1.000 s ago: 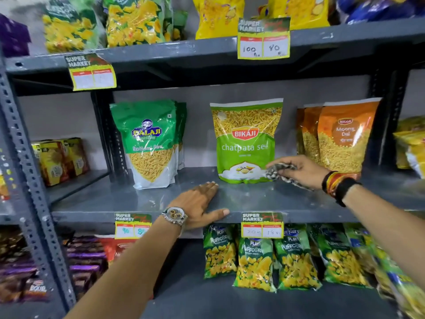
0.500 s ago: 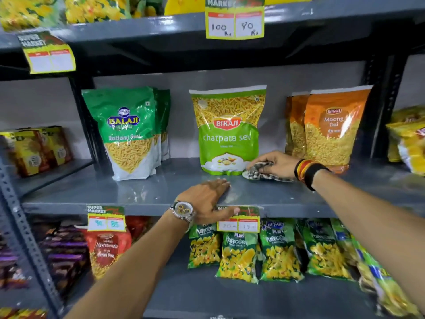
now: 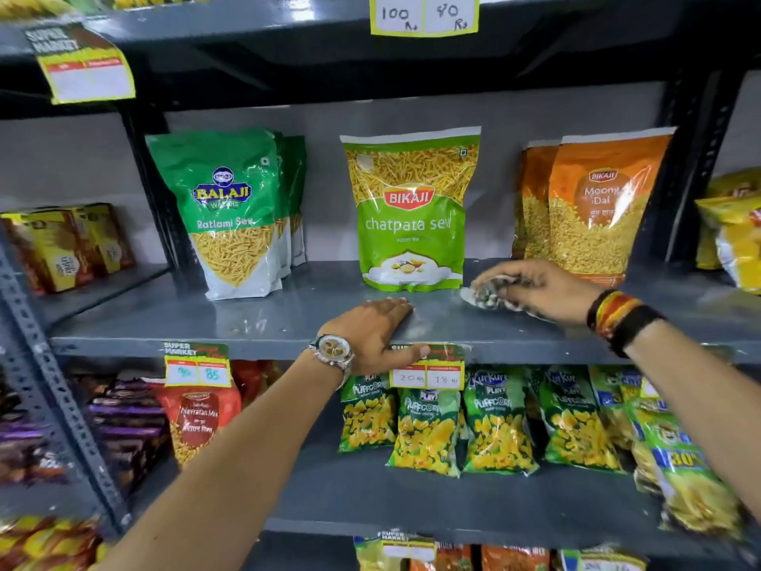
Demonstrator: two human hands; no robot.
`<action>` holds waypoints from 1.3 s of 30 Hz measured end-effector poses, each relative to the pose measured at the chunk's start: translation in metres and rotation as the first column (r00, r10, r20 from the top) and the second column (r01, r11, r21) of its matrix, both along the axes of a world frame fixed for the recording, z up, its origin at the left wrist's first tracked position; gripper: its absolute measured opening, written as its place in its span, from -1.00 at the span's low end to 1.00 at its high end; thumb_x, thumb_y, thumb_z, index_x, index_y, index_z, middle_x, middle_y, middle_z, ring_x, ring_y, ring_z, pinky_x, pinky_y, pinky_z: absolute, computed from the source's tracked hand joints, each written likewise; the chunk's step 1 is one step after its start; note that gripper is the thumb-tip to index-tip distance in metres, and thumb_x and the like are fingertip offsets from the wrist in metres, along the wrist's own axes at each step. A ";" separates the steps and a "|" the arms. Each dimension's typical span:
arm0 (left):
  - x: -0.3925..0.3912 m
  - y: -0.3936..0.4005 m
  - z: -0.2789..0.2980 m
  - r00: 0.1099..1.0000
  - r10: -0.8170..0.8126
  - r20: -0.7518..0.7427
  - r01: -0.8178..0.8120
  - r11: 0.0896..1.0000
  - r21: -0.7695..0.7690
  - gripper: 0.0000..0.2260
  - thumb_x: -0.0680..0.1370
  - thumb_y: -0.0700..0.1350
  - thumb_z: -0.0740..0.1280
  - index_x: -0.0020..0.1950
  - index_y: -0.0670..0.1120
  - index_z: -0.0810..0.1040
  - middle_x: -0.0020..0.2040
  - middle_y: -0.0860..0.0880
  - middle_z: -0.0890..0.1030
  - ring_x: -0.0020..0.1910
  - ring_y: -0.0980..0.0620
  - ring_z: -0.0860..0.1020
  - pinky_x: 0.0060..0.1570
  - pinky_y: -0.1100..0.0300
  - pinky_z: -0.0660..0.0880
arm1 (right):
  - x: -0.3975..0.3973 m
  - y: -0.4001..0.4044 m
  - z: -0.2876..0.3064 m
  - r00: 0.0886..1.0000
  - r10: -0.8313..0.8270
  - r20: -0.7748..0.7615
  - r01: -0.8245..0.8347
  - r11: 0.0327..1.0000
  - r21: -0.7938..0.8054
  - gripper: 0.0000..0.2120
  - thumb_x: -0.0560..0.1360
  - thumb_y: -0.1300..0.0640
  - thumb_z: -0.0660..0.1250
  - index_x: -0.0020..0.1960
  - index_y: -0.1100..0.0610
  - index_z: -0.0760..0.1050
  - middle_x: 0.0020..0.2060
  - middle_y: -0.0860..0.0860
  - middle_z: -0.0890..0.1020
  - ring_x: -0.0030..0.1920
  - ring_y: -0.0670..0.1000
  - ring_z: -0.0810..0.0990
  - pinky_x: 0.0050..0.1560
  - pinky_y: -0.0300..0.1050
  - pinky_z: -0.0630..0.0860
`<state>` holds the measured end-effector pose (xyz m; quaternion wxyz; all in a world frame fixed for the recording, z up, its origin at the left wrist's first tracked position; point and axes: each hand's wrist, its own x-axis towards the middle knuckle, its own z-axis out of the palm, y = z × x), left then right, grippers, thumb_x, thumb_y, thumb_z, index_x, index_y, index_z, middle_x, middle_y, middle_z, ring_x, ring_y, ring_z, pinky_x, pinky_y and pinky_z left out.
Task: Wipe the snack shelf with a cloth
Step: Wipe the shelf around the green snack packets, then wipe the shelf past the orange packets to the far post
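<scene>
The grey metal snack shelf (image 3: pixel 263 323) runs across the middle of the view. My right hand (image 3: pixel 543 288) presses a crumpled black-and-white patterned cloth (image 3: pixel 486 296) onto the shelf surface, just right of the green Bikaji chatpata sev bag (image 3: pixel 412 212). My left hand (image 3: pixel 370 335) lies flat on the shelf's front edge, thumb hooked over the lip above a price tag (image 3: pixel 426 375). It holds nothing.
A green Balaji bag (image 3: pixel 230 212) stands at the left and orange Moong Dal bags (image 3: pixel 593 212) at the right of the same shelf. Puffcorn packets (image 3: pixel 428 430) hang on the shelf below. Yellow boxes (image 3: pixel 66 249) sit on the neighbouring left shelf.
My right hand has slid the cloth to the right along the shelf, away from the chatpata sev bag's front. My left hand stays on the front edge. The view has moved closer.
</scene>
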<state>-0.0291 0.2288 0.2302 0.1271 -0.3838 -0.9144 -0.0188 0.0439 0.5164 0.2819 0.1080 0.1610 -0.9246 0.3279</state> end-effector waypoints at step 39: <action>0.009 0.058 -0.002 0.995 0.076 0.060 -0.077 0.997 0.015 -0.11 0.47 0.52 0.02 0.64 -0.03 0.19 0.63 -0.02 0.25 0.59 -0.01 0.22 0.55 0.08 0.13 | 0.015 0.056 -0.018 0.963 0.255 0.090 -0.266 0.952 0.151 -0.68 0.58 0.22 0.27 0.25 -0.08 0.55 0.23 -0.14 0.57 0.24 -0.10 0.54 0.31 -0.11 0.46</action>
